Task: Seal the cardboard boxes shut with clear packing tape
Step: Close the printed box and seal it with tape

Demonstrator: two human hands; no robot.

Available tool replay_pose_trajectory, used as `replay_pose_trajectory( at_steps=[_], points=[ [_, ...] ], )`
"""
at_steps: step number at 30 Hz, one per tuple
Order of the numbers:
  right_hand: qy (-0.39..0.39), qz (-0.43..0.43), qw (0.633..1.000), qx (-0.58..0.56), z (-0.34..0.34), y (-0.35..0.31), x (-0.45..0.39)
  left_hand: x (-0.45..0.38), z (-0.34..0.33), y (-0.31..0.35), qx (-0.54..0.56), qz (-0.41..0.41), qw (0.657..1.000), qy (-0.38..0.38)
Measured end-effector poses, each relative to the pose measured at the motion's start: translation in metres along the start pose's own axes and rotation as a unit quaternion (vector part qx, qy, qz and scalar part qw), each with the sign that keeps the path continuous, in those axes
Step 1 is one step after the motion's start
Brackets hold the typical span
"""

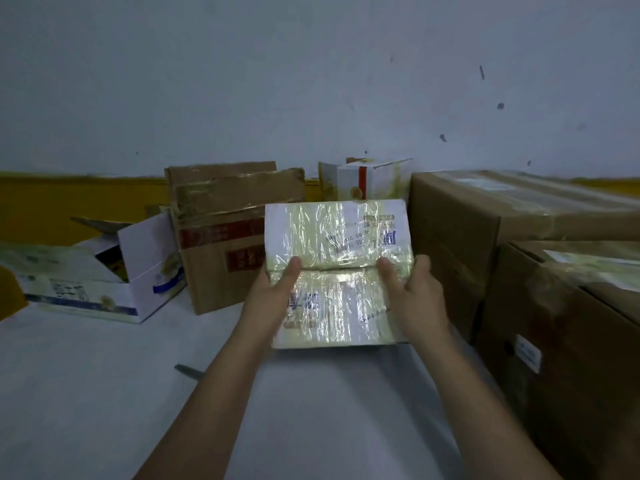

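While both hands are on the job, I read the scene left to right. At the left edge of the pale surface [104, 393]: an open white box [104, 285], flaps up, blue print, glossy card, old tape scraps. Behind it and a bit right, a brown carton [221, 237], corrugated, flaps loosely closed, wrinkled yellowed tape and red labels on the front. A small dark strip [188, 371] lies on the surface near my left forearm; can't tell what it is.

Centre: the taped white box [337, 268], the task's thing, is in front of me, lifted or tipped toward the camera; whether its bottom edge touches the surface I can't tell. Top face is wrapped in crinkled clear tape, shiny, yellowish, blue print showing through. A seam runs left-right across the middle of the face, so the long axis of the join lies straight between my two hands.

Left hand [273, 296] grips the box's left side, thumb laid over the top at the seam. Right hand [415, 292] does the same on the right side, thumb on the seam end. Both grips clamped on the box, about equally near.

Behind it, a small white box with a red stripe [363, 178]. Right edge: two large brown cartons [502, 237], stacked or side by side, matte card, tape bands on top.

My judgement: this one looks sealed. Next is set it aside; no tape roll in view.
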State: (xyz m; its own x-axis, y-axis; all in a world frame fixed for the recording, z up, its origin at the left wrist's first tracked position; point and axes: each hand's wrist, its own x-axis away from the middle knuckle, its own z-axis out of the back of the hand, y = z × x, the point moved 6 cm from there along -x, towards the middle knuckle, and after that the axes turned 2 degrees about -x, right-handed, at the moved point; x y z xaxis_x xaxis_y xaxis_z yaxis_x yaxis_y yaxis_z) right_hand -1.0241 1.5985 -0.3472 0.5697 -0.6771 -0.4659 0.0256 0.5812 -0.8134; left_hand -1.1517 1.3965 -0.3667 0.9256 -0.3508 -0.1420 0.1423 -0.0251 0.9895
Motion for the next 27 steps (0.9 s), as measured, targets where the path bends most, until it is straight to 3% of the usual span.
replay_pose_trajectory(
  at_steps=[11, 14, 18, 20, 23, 27],
  points=[
    [-0.023, 0.012, 1.0, -0.007, -0.002, 0.006, -0.005, 0.01, -0.003, 0.006, -0.035, -0.058, 0.997, 0.04],
    [-0.075, -0.016, 0.997, -0.028, -0.003, 0.013, -0.011, 0.007, -0.003, 0.009, -0.039, -0.009, 0.999, 0.016],
    [-0.16, -0.135, 0.958, -0.196, -0.001, 0.016, 0.0, 0.013, -0.001, 0.014, -0.022, 0.083, 0.996, -0.038],
    [-0.152, -0.144, 0.962, -0.175, 0.008, 0.01, 0.0, 0.015, 0.0, 0.012, 0.012, 0.125, 0.991, -0.049],
    [-0.156, -0.149, 0.976, -0.042, 0.018, 0.002, -0.006, 0.018, 0.002, 0.014, 0.046, 0.172, 0.983, -0.052],
    [-0.199, -0.177, 0.957, 0.117, 0.016, -0.002, -0.011, 0.017, 0.001, 0.008, 0.051, 0.199, 0.977, -0.06]
  ],
)
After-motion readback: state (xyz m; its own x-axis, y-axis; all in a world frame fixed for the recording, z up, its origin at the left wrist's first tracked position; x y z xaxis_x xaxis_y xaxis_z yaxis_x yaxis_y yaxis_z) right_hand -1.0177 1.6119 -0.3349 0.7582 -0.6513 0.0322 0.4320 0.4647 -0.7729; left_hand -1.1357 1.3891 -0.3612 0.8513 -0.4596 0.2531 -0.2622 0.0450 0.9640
